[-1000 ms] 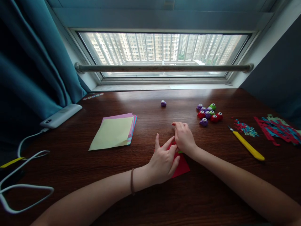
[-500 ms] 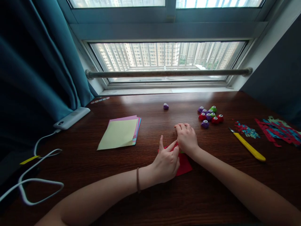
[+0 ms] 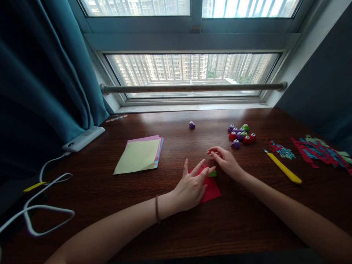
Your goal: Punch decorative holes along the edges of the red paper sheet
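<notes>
– What's changed?
– Right hand (image 3: 227,163) drawn off, half-curled; we can't tell if it holds anything. Green bit (image 3: 212,173) shows more.
– Left hand (image 3: 189,190)?
– Spread, gripping nothing; likely alone steadying red paper (image 3: 211,192), between table's (image 3: 165,236) near and far edges.

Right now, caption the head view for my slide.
Left hand spread over red paper, right hand nearby; yellow-handled craft knife beside tiny colored scraps.
</notes>
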Demonstrator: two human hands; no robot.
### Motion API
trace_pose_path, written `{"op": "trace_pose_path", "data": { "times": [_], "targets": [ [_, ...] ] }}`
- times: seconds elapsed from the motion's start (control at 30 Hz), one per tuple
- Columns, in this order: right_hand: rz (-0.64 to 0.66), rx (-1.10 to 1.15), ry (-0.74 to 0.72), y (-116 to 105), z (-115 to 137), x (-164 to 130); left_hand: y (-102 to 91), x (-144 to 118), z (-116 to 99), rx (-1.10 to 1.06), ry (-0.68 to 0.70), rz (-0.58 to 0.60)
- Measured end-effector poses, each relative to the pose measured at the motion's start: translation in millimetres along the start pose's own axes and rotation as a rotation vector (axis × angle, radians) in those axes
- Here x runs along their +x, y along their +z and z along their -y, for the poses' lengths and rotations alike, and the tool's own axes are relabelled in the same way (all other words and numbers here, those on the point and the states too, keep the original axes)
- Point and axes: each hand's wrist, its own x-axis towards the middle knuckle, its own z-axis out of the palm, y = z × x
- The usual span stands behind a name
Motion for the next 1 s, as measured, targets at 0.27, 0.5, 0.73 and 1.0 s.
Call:
{"op": "trace_pose_path", "data": {
  "times": [0.27,0.5,0.73,1.0],
  "targets": [
    [0.225,-0.02,-0.228,-19,-10,-33,4.2,1,5,0.02,-0.034,0.058],
    [0.094,-0.029,-0.088,-29,-21,-26,5.8,-3,7,0.034,-0.176,0.04],
    [-0.264,-0.209,0.071,-53,-64,-11,2.7,-4,9,-0.027,-0.149,0.1],
    [-0.234,-0.258,-0.027,-39,-35,-21,0.6,-2,9,-0.007,-0.125,0.106]
  ]
}}
